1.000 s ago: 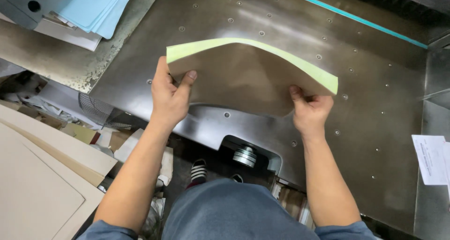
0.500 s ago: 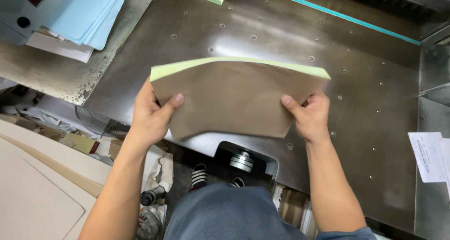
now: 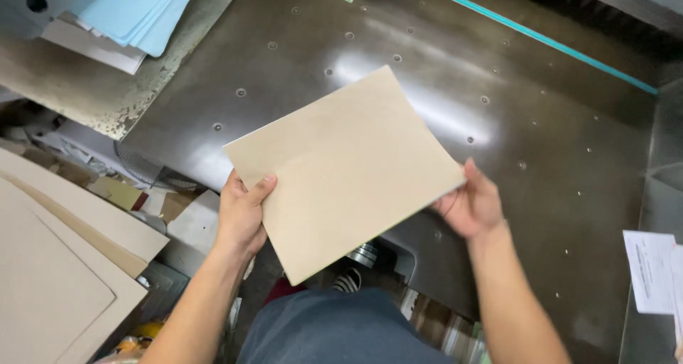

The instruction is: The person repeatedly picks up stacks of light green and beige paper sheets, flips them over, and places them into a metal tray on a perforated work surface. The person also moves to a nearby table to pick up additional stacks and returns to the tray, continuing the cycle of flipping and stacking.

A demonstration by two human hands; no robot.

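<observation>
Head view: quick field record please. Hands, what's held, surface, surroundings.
left hand: grips the near-left edge of the paper stack, thumb on top
right hand: holds the right edge of the stack, fingers under it
held item: tan paper stack, flat, turned at an angle, lifted above the table
surface: dark metal table with small round holes and a teal stripe along its far side
far left: blue sheets piled on a worn shelf
near left: cardboard sheets stacked low
right edge: white printed paper
</observation>
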